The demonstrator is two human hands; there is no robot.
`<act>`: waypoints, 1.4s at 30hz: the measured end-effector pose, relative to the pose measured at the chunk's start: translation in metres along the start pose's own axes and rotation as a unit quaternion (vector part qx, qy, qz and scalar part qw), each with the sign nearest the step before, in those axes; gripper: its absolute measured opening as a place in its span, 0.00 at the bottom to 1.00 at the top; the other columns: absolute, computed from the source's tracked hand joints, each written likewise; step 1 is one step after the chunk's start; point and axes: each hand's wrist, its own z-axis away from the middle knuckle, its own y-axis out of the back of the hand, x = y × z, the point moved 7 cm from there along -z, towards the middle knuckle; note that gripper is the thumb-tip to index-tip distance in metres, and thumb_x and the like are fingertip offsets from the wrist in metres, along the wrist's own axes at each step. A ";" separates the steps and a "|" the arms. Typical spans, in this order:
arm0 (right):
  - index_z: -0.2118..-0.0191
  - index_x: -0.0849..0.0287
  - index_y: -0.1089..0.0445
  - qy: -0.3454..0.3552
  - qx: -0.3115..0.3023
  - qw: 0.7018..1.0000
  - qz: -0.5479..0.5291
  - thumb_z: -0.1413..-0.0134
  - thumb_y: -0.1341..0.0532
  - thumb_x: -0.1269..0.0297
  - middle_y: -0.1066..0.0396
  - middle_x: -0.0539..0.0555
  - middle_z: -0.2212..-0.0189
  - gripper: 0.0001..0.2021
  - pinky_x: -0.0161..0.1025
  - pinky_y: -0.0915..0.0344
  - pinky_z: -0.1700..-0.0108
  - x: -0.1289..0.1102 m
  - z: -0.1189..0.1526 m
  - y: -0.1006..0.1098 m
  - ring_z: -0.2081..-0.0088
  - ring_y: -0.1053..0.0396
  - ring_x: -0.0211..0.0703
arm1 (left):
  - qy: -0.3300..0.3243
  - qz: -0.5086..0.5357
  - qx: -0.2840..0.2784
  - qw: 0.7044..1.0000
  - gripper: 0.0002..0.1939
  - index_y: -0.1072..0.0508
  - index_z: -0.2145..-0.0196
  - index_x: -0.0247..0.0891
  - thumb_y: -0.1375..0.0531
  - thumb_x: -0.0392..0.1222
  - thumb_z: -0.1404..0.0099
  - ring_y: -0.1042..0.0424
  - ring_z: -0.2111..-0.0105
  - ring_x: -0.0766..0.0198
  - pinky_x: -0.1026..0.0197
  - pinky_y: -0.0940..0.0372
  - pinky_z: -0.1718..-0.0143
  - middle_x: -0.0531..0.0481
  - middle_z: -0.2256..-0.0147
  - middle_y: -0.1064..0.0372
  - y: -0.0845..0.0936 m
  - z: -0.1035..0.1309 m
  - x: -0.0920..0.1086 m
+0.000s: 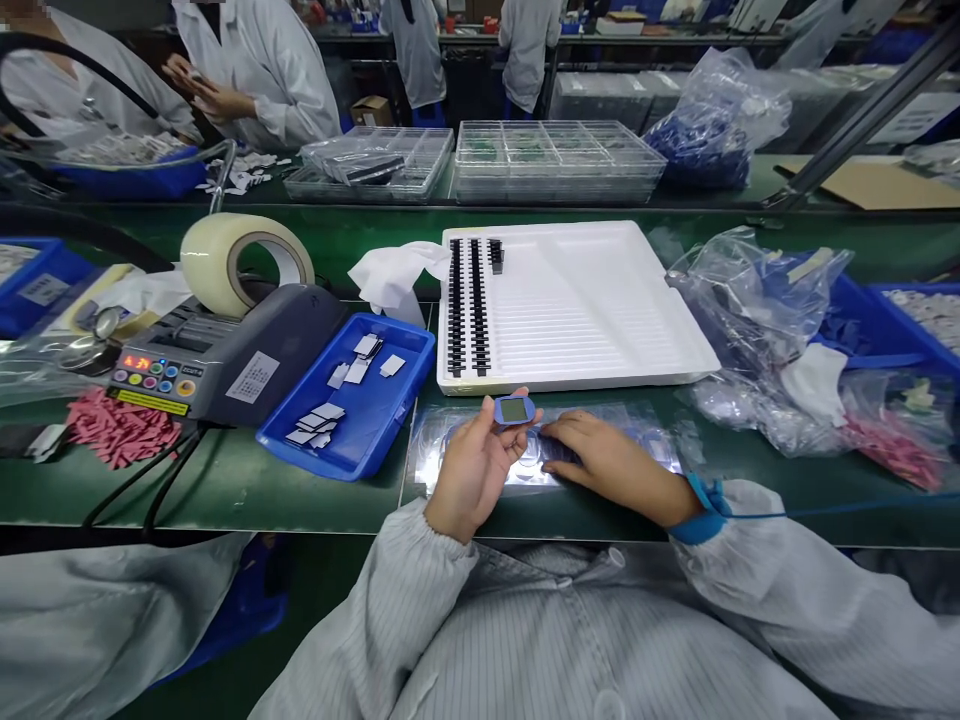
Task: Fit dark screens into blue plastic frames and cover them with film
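Note:
A small blue device with a grey screen (514,409) is held between the fingers of my left hand (480,460), above the near edge of the bench. To its right, my right hand (600,455) rests palm down with fingers apart on a clear plastic sheet (431,460); nothing shows in its grip. Behind both hands lies a white ribbed tray (585,300) with rows of small black parts (478,310) at its left side. Left of my hands is a blue tray (375,440) holding small white-and-grey squares (328,412).
A tape dispenser (232,350) with a tape roll (202,265) on it stands at the left, beside pink pieces (120,428). Plastic bags (757,330) and blue bins (862,310) sit at the right. Clear cases (555,165) line the back. Several people stand or sit beyond.

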 end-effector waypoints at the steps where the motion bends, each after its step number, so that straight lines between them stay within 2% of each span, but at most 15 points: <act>1: 0.52 0.61 0.33 0.003 0.001 1.000 0.009 0.45 0.39 0.63 0.29 0.60 0.59 0.15 0.52 0.34 0.52 -0.001 0.000 0.000 0.54 0.34 0.52 | -0.009 0.004 0.000 1.000 0.14 0.24 0.63 0.31 0.42 0.46 0.37 0.27 0.58 0.58 0.64 0.36 0.65 0.38 0.47 0.33 0.002 -0.005 -0.005; 6: 0.53 0.63 0.34 0.010 0.014 0.999 0.046 0.44 0.40 0.63 0.30 0.61 0.59 0.14 0.53 0.33 0.54 -0.003 0.004 -0.001 0.55 0.33 0.54 | -0.041 0.017 0.025 0.999 0.15 0.24 0.64 0.31 0.41 0.48 0.38 0.28 0.57 0.60 0.64 0.37 0.62 0.39 0.46 0.34 0.014 -0.019 -0.020; 13: 0.53 0.64 0.36 0.012 0.050 0.997 0.065 0.43 0.41 0.63 0.30 0.63 0.59 0.14 0.52 0.32 0.55 -0.005 0.011 -0.001 0.55 0.32 0.54 | -0.047 0.023 0.032 0.998 0.14 0.25 0.65 0.31 0.40 0.47 0.38 0.29 0.57 0.59 0.62 0.36 0.64 0.38 0.45 0.35 0.016 -0.019 -0.018; 17: 0.54 0.63 0.36 0.013 0.050 0.997 0.062 0.42 0.43 0.63 0.30 0.60 0.62 0.12 0.48 0.29 0.61 -0.008 0.014 -0.001 0.60 0.29 0.51 | -0.051 0.023 0.036 0.998 0.15 0.25 0.65 0.31 0.40 0.48 0.39 0.29 0.56 0.58 0.62 0.36 0.64 0.38 0.47 0.33 0.017 -0.019 -0.018; 19: 0.51 0.63 0.37 0.012 0.048 0.997 0.059 0.40 0.44 0.62 0.29 0.61 0.60 0.14 0.48 0.29 0.61 -0.008 0.015 0.000 0.60 0.28 0.51 | -0.051 0.023 0.035 0.998 0.14 0.25 0.65 0.31 0.40 0.48 0.39 0.29 0.56 0.58 0.63 0.36 0.64 0.38 0.47 0.33 0.017 -0.019 -0.018; 22: 0.47 0.61 0.39 0.026 0.039 0.998 0.048 0.41 0.42 0.59 0.30 0.62 0.55 0.19 0.50 0.31 0.55 -0.007 0.017 0.003 0.54 0.30 0.52 | -0.051 0.022 0.033 0.998 0.14 0.24 0.65 0.31 0.40 0.47 0.39 0.29 0.57 0.58 0.62 0.36 0.64 0.38 0.47 0.34 0.017 -0.019 -0.018; 25: 0.47 0.61 0.38 0.043 0.030 0.998 0.032 0.41 0.43 0.59 0.31 0.60 0.53 0.18 0.49 0.33 0.49 -0.002 0.017 0.005 0.51 0.33 0.50 | -0.052 0.020 0.032 0.998 0.15 0.24 0.64 0.31 0.40 0.47 0.38 0.29 0.57 0.59 0.62 0.36 0.63 0.38 0.46 0.34 0.016 -0.019 -0.018; 29: 0.45 0.60 0.38 0.049 0.020 0.998 0.016 0.40 0.44 0.58 0.33 0.61 0.52 0.19 0.52 0.35 0.48 0.007 0.016 0.009 0.50 0.35 0.50 | -0.052 0.016 0.032 0.998 0.15 0.25 0.63 0.31 0.41 0.47 0.38 0.29 0.56 0.58 0.62 0.35 0.63 0.38 0.45 0.35 0.016 -0.018 -0.017; 33: 0.46 0.58 0.37 0.076 -0.023 0.997 0.003 0.44 0.40 0.53 0.33 0.59 0.52 0.23 0.51 0.36 0.47 0.007 0.015 0.014 0.48 0.37 0.50 | -0.052 0.013 0.032 0.998 0.15 0.25 0.63 0.31 0.42 0.47 0.37 0.29 0.56 0.59 0.63 0.35 0.63 0.37 0.45 0.36 0.015 -0.018 -0.017; 37: 0.49 0.60 0.35 0.083 -0.055 0.995 0.008 0.45 0.38 0.60 0.32 0.58 0.55 0.19 0.48 0.35 0.49 0.008 0.018 0.011 0.51 0.37 0.49 | -0.053 0.014 0.032 0.998 0.15 0.25 0.62 0.31 0.42 0.47 0.36 0.29 0.56 0.58 0.62 0.35 0.63 0.38 0.44 0.36 0.017 -0.019 -0.018; 42: 0.51 0.62 0.34 0.083 -0.055 0.995 0.027 0.44 0.39 0.65 0.32 0.59 0.57 0.15 0.48 0.35 0.50 0.007 0.020 0.004 0.54 0.36 0.50 | -0.047 0.015 0.038 0.998 0.15 0.24 0.62 0.31 0.42 0.47 0.37 0.30 0.55 0.57 0.61 0.34 0.63 0.37 0.45 0.36 0.019 -0.020 -0.019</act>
